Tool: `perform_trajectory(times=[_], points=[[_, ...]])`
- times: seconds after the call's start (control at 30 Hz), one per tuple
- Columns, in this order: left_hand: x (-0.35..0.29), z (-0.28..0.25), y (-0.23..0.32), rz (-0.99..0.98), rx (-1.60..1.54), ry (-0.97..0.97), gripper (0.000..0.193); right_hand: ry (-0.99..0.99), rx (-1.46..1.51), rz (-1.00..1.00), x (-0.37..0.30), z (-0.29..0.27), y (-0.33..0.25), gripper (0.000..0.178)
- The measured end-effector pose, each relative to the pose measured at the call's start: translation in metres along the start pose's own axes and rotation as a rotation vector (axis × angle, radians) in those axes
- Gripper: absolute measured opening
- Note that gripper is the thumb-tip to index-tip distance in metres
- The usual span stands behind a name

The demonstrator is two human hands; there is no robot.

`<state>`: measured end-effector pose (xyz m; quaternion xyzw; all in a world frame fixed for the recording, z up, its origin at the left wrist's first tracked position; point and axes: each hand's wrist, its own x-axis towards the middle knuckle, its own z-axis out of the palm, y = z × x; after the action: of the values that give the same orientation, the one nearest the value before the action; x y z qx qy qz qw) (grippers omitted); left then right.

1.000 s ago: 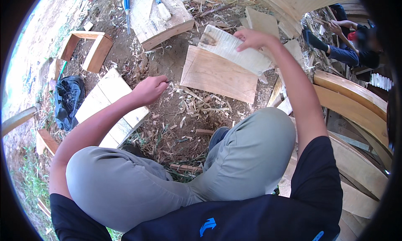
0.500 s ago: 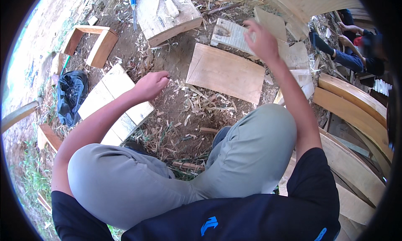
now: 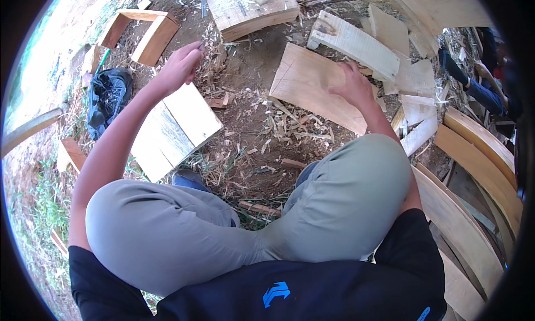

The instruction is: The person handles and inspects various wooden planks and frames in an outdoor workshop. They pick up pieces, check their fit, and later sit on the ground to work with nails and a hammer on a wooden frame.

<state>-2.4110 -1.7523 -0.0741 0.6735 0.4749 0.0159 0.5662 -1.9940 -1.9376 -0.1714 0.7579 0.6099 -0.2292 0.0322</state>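
My left hand [image 3: 181,66] is closed above the ground, past the far end of a pale slatted wooden piece [image 3: 181,129]. A small thin dark thing pokes out beyond its fingertips; its kind is too small to make out. My right hand [image 3: 358,88] rests with thumb and fingers apart on the right part of a flat reddish-brown board [image 3: 309,78]. Its fingertips are near the board's far edge. Just beyond that board lies a thick whitish plank [image 3: 356,47] with a dark knot at one end.
A thick wooden block [image 3: 259,14] with tools on it lies at the far side. To the left are a three-sided wooden frame [image 3: 155,41] and a black plastic bag [image 3: 108,101]. Curved timbers [image 3: 479,159] are stacked at the right, near another person's legs [image 3: 485,95]. Shavings litter the soil.
My right hand has come down from over the whitish plank onto the reddish-brown board. My left hand has moved farther away and left, still closed. The whole view has shifted somewhat.
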Motion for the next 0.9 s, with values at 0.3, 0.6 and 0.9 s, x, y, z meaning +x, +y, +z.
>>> perform_trajectory(times=[0.3, 0.6, 0.9], points=[[-0.007, 0.023, -0.007, 0.008, 0.010, -0.038, 0.032, -0.202, -0.137, 0.185, -0.003, -0.024, -0.016, 0.102], [0.002, 0.029, -0.004, 0.095, 0.140, -0.042, 0.038, -0.278, -0.023, 0.081, -0.022, -0.072, -0.022, 0.060], [0.005, 0.034, -0.001, 0.102, 0.176, -0.067, 0.040, -0.259, -0.065, 0.008, -0.042, -0.195, -0.032, 0.035]])
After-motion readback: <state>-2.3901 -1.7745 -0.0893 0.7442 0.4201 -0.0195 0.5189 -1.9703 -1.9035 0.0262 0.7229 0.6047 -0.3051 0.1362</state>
